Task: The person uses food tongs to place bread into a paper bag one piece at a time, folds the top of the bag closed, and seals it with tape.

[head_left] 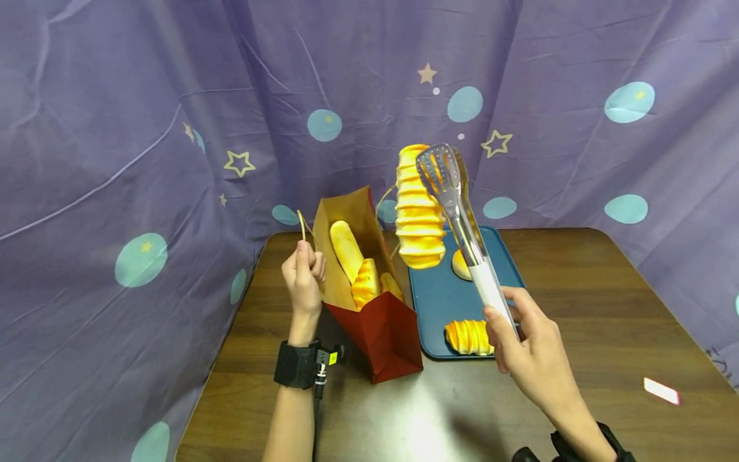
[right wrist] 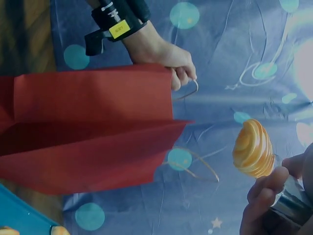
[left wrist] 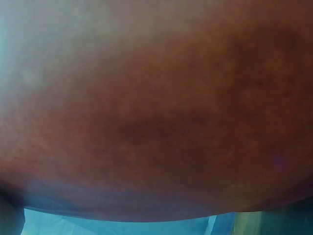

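My right hand (head_left: 534, 350) holds a pair of metal tongs (head_left: 462, 221) by the white handle. The tongs grip a long ridged yellow bread (head_left: 417, 212), raised above the tray and right of the bag. With curled fingers my left hand (head_left: 304, 279) grips one cord handle (head_left: 302, 226) of a red paper bag (head_left: 378, 337). Inside the tilted, open-topped bag lie a smooth long bread (head_left: 346, 249), a ridged bread piece (head_left: 366, 284) and another piece partly hidden by the bag's side. Skin or something reddish-brown fills most of the left wrist view, blurred.
A blue tray (head_left: 427, 321) stands right of the bag, bearing a round bun (head_left: 462, 265) and a ridged bread (head_left: 469, 337) partly behind my right hand. A small white, pink-edged object (head_left: 661, 391) lies on the wooden table (head_left: 600, 308). A patterned purple curtain (head_left: 369, 64) hangs behind.
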Demonstrator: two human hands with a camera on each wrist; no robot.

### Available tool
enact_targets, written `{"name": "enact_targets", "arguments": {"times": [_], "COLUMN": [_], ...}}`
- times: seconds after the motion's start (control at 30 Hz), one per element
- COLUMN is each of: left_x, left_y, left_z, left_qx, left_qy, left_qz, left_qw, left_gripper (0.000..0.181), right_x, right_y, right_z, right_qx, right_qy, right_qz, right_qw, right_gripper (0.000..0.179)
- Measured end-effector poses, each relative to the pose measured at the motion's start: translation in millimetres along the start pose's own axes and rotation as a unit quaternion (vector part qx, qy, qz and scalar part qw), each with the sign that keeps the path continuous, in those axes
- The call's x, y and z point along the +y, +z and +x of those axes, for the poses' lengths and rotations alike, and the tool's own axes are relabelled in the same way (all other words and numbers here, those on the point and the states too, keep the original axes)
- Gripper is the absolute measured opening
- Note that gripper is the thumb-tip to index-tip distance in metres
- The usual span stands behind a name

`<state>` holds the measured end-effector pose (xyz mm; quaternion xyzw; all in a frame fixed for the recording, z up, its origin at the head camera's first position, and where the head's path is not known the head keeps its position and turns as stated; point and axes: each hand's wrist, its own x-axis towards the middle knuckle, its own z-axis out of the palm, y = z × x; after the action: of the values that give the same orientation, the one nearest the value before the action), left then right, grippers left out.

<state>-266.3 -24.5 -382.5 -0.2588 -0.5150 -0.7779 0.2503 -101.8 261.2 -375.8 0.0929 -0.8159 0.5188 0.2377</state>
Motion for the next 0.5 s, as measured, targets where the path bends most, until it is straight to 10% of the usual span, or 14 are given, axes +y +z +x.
{"name": "enact_targets", "arguments": {"times": [0.5], "left_x": [-7.5], "left_y": [17.3], "left_z": [-3.5], "left_qx": [-0.010], "left_qy": [-0.002], "left_qz": [-0.007], "left_qw": [0.9999], "left_gripper": [0.052], "right_x": [5.0], "right_y": [16.6], "right_z": [9.2], "right_qx": [0.000], "right_qy": [-0.073], "right_qz": [-0.127], "right_qw": [0.9891], "right_gripper": [0.029]}}
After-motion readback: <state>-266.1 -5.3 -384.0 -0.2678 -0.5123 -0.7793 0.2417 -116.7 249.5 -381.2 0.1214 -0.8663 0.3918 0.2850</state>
